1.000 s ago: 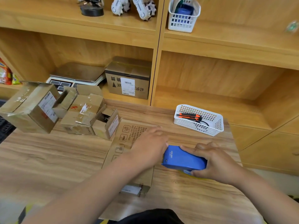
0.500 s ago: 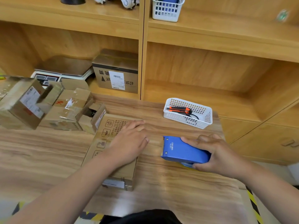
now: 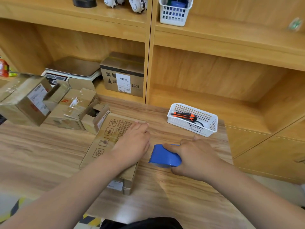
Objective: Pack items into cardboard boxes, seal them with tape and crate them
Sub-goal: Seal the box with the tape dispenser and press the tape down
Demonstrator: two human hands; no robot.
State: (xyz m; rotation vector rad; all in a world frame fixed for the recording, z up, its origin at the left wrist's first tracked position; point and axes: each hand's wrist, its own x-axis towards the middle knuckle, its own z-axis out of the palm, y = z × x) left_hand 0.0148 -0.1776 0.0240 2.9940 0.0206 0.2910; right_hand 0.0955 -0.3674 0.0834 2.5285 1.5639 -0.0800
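Pulling away from the carton, the right hand [image 3: 196, 157] has drawn the blue tape dispenser [image 3: 163, 156] off to the right. A second ago its nose was up against the left hand at the box's right edge. Now it sits low on the wooden table [image 3: 41, 146] just beside the cardboard box [image 3: 103, 144], with a narrow gap of bare tabletop between them. The right hand's fingers are curled over the dispenser's back, gripping it. The left hand [image 3: 133, 142] has stayed flat on the box top, fingers straight and together, pressing down near the far right corner. The box lies closed in the middle of the table, directly in front of the person. I judge that a tape pass has just ended and the left hand is smoothing the seam down; whether the strip is cut free cannot be made out, and crating is yet to come
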